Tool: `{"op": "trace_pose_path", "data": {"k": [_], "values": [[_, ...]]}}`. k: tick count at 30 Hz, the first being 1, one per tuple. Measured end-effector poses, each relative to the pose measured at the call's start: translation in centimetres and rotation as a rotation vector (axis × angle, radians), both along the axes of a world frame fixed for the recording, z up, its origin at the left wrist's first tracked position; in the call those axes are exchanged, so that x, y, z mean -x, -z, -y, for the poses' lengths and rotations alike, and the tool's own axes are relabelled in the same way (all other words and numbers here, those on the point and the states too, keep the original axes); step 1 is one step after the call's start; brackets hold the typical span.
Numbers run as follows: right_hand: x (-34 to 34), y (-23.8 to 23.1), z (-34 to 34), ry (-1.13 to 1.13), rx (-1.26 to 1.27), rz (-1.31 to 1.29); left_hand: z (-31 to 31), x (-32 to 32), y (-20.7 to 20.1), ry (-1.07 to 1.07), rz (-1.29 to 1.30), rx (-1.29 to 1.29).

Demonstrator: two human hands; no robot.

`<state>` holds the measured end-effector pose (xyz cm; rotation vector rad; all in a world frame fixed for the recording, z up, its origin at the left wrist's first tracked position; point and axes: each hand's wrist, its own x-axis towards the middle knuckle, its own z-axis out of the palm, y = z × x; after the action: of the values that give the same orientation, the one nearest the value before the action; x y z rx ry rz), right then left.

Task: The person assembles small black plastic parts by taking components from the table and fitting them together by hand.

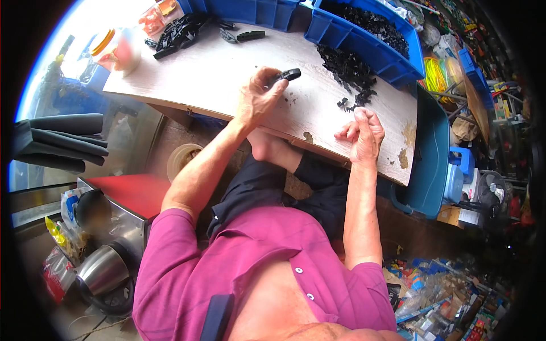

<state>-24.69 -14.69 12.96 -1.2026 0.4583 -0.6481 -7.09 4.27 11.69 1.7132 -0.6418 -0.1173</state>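
Note:
My left hand point(257, 98) is closed around a black elongated plastic piece point(292, 74), which sticks out past the thumb and fingers above the middle of the white worn tabletop point(216, 71). On the right, my right hand point(365, 136) has its thumb and index finger pinched together, the other fingers curled. Whatever lies between those fingertips is too small to make out. Just beyond them, a loose heap of small black plastic parts point(346, 67) trails toward the hand.
A blue crate point(335, 42) full of small black parts stands at the far right, another blue crate point(244, 14) at the back. Longer black pieces point(181, 35) are piled far left, beside an orange-lidded jar point(120, 57). A teal bin point(427, 153) adjoins the table's right edge.

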Motion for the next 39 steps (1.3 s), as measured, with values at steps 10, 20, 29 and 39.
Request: {"op": "trace_pose_path", "data": {"k": [10, 20, 29, 39], "values": [[0.4, -0.3, -0.1, 0.011, 0.013, -0.005, 0.9, 2.3, 0.3, 0.070, -0.136, 0.201], [-0.2, -0.3, -0.5, 0.034, -0.089, -0.072, 2.8, 2.3, -1.0, 0.136, 0.607, -0.596], [0.3, 0.2, -0.1, 0.046, -0.040, 0.060, 4.1, 3.1, -3.5, 0.264, 0.617, -0.552], [0.4, 0.3, -0.1, 0.082, 0.040, 0.106, 2.9, 2.2, -3.3, 0.317, 0.671, -0.610]]}}
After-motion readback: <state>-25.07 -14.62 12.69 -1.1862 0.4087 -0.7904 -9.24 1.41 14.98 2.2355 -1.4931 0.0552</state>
